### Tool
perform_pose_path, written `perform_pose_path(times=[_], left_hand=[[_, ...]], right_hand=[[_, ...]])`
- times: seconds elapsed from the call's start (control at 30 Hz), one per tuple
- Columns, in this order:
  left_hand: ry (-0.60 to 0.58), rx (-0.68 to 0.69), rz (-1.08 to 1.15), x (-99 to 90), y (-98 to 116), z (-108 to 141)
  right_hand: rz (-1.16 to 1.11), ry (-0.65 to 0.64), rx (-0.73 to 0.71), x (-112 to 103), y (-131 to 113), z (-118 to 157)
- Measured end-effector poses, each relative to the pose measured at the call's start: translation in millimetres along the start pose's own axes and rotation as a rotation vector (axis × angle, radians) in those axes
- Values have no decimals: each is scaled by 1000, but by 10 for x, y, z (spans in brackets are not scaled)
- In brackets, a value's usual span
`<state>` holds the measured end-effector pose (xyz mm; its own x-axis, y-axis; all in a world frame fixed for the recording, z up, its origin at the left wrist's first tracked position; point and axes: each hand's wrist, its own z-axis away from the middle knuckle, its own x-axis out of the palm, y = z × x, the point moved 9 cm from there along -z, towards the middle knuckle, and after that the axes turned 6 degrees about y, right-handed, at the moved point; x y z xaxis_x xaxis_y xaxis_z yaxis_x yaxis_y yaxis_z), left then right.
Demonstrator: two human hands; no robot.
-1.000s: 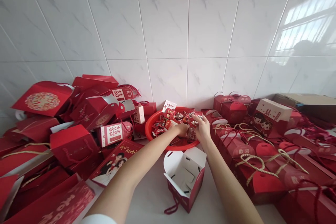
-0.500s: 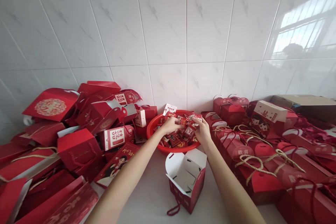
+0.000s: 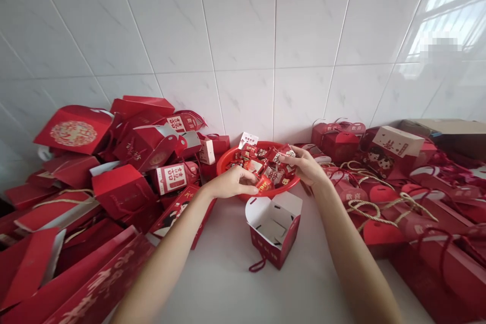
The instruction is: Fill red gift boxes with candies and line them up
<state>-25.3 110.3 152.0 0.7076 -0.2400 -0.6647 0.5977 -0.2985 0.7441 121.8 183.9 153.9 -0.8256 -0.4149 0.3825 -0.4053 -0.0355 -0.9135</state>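
A red plastic basin [image 3: 222, 164] full of small red wrapped candies [image 3: 272, 174] stands against the wall. My left hand [image 3: 233, 182] is at its near left rim, fingers curled against a bright red candy packet [image 3: 265, 184]. At the right rim, my right hand [image 3: 308, 166] pinches a red-and-white candy packet [image 3: 286, 152] between thumb and fingers. In front of the basin, between my forearms, an open dark red gift box [image 3: 274, 243] stands upright. Its white inside shows no candy, and a dark red cord loop [image 3: 257, 265] hangs from it.
Many red gift boxes [image 3: 121, 195] lie heaped at the left. Rows of closed red boxes with rope handles [image 3: 383, 235] fill the right. A brown cardboard box [image 3: 448, 126] sits at the far right, and a white tiled wall [image 3: 243, 35] rises behind.
The view has tipped downward. My left hand has come back from the middle of the basin to its near left rim. My right hand has shifted slightly towards the right rim.
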Motion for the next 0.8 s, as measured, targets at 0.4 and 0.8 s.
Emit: perform_pose_path(times=[0.4, 0.8], left_hand=[[-258, -198, -345, 276, -104, 377], [-344, -204, -193, 374, -161, 452]], right_hand=[[687, -453, 89, 409, -49, 460], [947, -671, -98, 672, 56, 500]])
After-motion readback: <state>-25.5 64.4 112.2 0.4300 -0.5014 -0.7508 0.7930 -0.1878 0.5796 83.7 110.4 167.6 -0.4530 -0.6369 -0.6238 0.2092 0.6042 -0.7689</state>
